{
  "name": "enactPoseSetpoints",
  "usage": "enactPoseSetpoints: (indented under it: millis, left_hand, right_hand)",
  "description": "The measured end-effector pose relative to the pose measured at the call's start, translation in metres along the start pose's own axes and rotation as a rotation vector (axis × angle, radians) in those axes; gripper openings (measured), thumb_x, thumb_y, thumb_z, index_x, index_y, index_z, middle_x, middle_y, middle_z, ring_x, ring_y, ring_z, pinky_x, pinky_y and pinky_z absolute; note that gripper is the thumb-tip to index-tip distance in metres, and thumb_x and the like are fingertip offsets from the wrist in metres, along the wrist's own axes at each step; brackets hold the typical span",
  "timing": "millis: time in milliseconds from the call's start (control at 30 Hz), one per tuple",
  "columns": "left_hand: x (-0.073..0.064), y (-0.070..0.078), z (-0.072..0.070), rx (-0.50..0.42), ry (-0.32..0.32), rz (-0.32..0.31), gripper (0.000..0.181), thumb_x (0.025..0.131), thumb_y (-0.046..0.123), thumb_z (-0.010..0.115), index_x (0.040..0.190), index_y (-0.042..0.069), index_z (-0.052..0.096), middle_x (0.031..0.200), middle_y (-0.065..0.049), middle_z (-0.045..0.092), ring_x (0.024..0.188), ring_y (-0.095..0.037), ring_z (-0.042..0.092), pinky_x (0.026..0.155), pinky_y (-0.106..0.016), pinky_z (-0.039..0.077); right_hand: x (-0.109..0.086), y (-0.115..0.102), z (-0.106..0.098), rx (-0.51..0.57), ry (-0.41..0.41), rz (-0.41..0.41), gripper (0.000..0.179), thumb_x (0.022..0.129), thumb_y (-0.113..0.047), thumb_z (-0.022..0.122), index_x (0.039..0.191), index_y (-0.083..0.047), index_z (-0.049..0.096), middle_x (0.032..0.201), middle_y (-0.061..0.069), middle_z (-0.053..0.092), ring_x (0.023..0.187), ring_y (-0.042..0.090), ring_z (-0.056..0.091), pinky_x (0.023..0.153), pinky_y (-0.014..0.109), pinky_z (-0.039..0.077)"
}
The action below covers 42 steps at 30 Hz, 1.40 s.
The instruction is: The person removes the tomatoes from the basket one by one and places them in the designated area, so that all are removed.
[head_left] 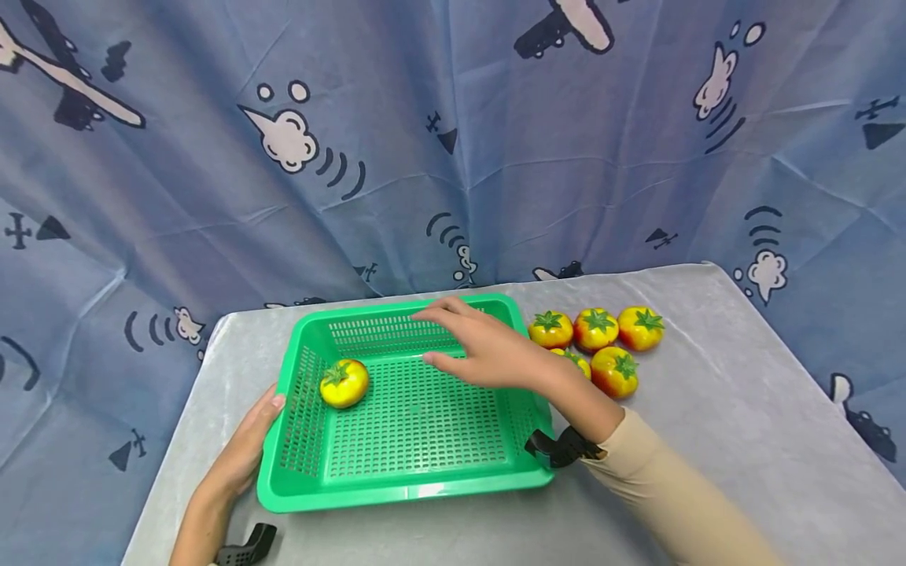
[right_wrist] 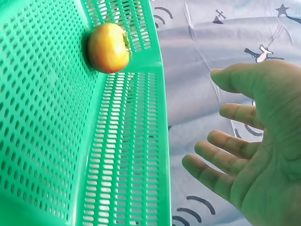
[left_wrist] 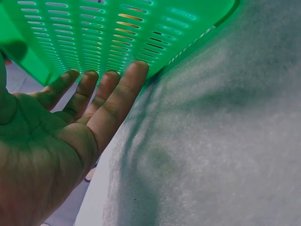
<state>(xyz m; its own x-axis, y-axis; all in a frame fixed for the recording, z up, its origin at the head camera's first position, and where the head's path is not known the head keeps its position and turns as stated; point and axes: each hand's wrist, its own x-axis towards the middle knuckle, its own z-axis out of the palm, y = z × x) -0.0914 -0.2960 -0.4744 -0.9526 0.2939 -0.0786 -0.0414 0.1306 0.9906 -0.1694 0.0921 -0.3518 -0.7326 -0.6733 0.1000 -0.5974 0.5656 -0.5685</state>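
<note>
A green plastic basket (head_left: 418,494) with slotted walls stands on the table. One yellow-red tomato (head_left: 344,384) with a green leafy top lies inside, near the left wall. My left hand (head_left: 248,440) holds the basket's left side. Its thumb is at the rim, and its fingers (left_wrist: 115,106) lie against the outer wall in the left wrist view. My right hand (head_left: 488,346) hovers over the basket's far right part, fingers spread and nothing in them. In the right wrist view, that hand (right_wrist: 254,146) is apart from the basket and from the tomato (right_wrist: 109,48).
Several more tomatoes (head_left: 597,328) sit in a cluster on the table just right of the basket. The right forearm passes over the basket's right rim. A grey-white cloth covers the table (head_left: 736,409). Behind its far edge hangs a blue patterned curtain (head_left: 538,181).
</note>
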Motion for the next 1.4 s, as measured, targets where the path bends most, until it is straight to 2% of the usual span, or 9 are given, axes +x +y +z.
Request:
enactPoseSetpoints:
  millis: [400,633,967,1200,1400]
  left_hand:
    - [-0.001,-0.003,-0.004,-0.026,-0.031,0.013,0.064,0.118,0.030,0.023,0.164,-0.011,0.004,0.120,0.009,0.071,0.103,-0.014,0.076,0.085,-0.033,0.067]
    - [0.000,0.000,-0.004,-0.033,-0.029,0.008,0.065,0.118,0.031,0.023,0.165,-0.011,0.004,0.124,0.012,0.069,0.108,-0.012,0.074,0.088,-0.030,0.066]
    - [0.002,0.000,-0.002,-0.027,-0.029,0.008,0.065,0.118,0.031,0.024,0.165,-0.010,0.005,0.124,0.008,0.068,0.106,-0.014,0.075,0.086,-0.032,0.067]
    - [0.003,0.000,-0.001,-0.057,-0.037,0.007,0.065,0.118,0.031,0.024,0.164,-0.011,0.003,0.123,0.010,0.070,0.106,-0.014,0.075,0.087,-0.032,0.067]
    - [0.001,-0.001,-0.003,-0.072,-0.039,0.021,0.059,0.118,0.030,0.024,0.162,-0.007,0.010,0.121,0.009,0.072,0.103,-0.014,0.076,0.085,-0.033,0.067]
  right_hand:
    - [0.026,-0.006,0.022,0.033,-0.087,-0.003,0.057,0.105,-0.032,0.068,0.156,-0.016,0.050,0.156,0.007,0.050,0.138,0.026,0.058,0.114,0.046,0.053]
    - [0.038,-0.011,0.029,0.027,-0.129,-0.011,0.057,0.105,-0.034,0.067,0.157,-0.017,0.050,0.158,0.008,0.049,0.138,0.026,0.058,0.113,0.046,0.053]
    - [0.053,-0.015,0.045,0.026,-0.168,-0.021,0.057,0.105,-0.032,0.068,0.157,-0.017,0.050,0.159,0.010,0.049,0.145,0.026,0.054,0.120,0.045,0.049]
    - [0.062,-0.017,0.054,0.018,-0.208,-0.006,0.058,0.105,-0.032,0.068,0.158,-0.017,0.049,0.159,0.009,0.048,0.142,0.025,0.055,0.118,0.044,0.051]
    - [0.070,-0.021,0.062,-0.007,-0.239,-0.006,0.058,0.106,-0.033,0.066,0.159,-0.017,0.048,0.160,0.009,0.047,0.141,0.025,0.056,0.117,0.042,0.052]
